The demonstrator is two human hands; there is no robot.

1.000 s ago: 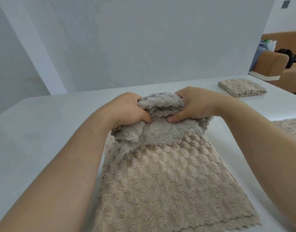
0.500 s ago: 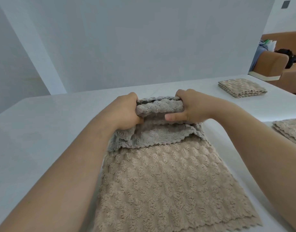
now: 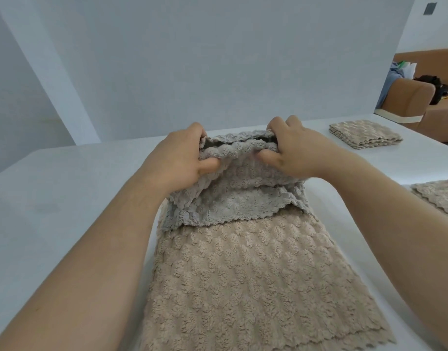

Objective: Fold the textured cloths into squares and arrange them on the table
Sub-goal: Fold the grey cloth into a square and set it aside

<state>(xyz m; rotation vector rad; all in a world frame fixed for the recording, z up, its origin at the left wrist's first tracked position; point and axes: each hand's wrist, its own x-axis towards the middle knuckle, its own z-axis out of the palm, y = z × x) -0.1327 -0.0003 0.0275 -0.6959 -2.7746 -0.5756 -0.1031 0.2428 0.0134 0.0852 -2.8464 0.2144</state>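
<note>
While the beige cloth (image 3: pixel 263 282) is lying flat on the white table (image 3: pixel 66 198) nearest me, I am holding a grey cloth (image 3: pixel 233 196) bunched over its far end. My left hand (image 3: pixel 182 158) is curling closed around the grey cloth's left side, thumb pressing into the pile. My right hand (image 3: pixel 291 150) is gripping the right side the same way, fingers folding over the top edge. Farther off, a folded stack (image 3: pixel 364 134) is sitting at the table's right.

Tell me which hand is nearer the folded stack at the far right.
Right. The right hand grips the grey cloth on the side toward the folded stack; the left hand is farther left.
</note>
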